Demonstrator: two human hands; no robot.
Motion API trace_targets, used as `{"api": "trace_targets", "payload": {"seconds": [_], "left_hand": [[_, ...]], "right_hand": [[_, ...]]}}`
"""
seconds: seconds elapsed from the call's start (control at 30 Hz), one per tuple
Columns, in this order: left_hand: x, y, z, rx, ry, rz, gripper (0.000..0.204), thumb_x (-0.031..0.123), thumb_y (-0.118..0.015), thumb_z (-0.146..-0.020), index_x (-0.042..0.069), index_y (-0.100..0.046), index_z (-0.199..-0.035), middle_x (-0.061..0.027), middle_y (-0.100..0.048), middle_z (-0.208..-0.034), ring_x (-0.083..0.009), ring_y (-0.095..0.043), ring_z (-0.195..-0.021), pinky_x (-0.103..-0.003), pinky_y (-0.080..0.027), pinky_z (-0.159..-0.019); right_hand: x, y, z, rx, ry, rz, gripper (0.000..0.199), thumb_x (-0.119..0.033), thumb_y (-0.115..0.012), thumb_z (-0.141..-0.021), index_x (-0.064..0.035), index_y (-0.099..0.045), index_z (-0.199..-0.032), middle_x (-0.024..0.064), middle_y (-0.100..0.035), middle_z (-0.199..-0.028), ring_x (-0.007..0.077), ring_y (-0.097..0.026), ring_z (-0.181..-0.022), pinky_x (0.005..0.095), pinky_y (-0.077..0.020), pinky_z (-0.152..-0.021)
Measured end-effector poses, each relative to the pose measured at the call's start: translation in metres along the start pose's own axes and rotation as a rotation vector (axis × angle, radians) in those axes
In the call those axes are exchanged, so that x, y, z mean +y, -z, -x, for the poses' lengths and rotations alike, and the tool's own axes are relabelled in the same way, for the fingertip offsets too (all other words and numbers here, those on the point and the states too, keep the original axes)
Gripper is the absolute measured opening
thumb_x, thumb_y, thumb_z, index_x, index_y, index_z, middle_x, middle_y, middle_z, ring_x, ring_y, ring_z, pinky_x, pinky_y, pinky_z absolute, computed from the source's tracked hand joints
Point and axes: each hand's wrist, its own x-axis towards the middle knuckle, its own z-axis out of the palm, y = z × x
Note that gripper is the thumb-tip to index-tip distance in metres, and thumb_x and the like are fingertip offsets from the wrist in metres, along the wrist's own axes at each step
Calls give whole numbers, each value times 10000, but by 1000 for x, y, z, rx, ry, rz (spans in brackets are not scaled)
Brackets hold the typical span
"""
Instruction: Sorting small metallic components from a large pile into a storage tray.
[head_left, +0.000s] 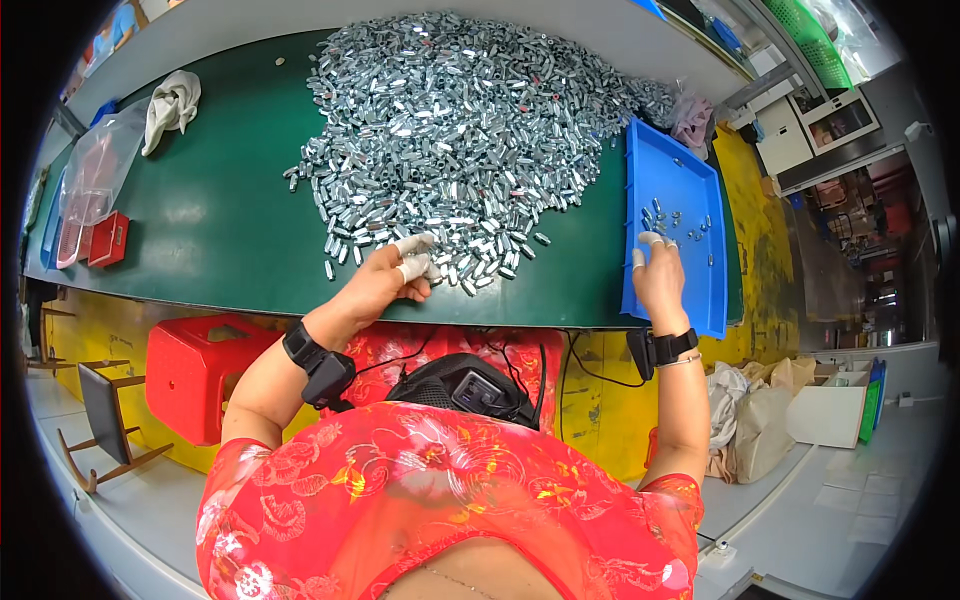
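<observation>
A large heap of small silver metal sleeves [450, 130] covers the middle of the green table. My left hand [388, 278] is at the heap's near edge, its fingers curled together, with white covers on the fingertips. What they hold, if anything, I cannot make out among the shiny pieces. My right hand [660, 280] is over the near left part of a blue tray [675, 170], its covered thumb and fingertips slightly apart. Several loose metal sleeves [655, 215] lie in the tray just beyond those fingers.
On the table's left stand a small red box [108, 240] and a clear plastic bag [100, 165], with a white cloth [172, 108] farther back. A pinkish cloth [690, 120] lies behind the tray. A red stool [205, 370] stands below the table's front edge.
</observation>
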Motion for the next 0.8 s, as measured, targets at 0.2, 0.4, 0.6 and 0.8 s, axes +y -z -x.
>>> {"api": "trace_targets", "payload": {"seconds": [0.2, 0.4, 0.6, 0.8], "left_hand": [[2, -15, -1, -35, -59, -65, 423, 144, -487, -914, 28, -370, -1304, -61, -591, -936, -96, -544, -712, -239, -466, -676], [7, -21, 2, -42, -61, -90, 394, 156, -478, -920, 21, -396, -1281, -64, -593, -942, -98, -551, -724, -240, -467, -685], [2, -36, -5, -220, -136, 229, 408, 273, -459, -935, 15, -428, -1250, -67, -594, -938, -110, -557, -740, -247, -465, -697], [12, -45, -9, -383, -189, 273, 431, 324, -450, -932, 26, -442, -1242, -64, -586, -964, -118, -558, -760, -251, -464, -722]], "right_hand": [[-39, -57, -17, -380, -12, -240, 260, -87, -608, -746, -54, -599, -1004, 182, -607, -867, 333, -586, -844, 396, -466, -752], [-48, -77, -16, -335, 120, -139, 280, -59, -607, -771, -20, -583, -1047, 171, -610, -816, 292, -600, -763, 343, -477, -717], [-122, -27, -13, -303, 146, -751, 250, -20, -589, -796, -21, -574, -1045, 83, -610, -771, 160, -587, -693, 260, -469, -662], [-147, 3, 0, -370, 102, -813, 167, -31, -616, -790, -14, -585, -954, 43, -601, -779, 104, -566, -645, 232, -462, -612]]}}
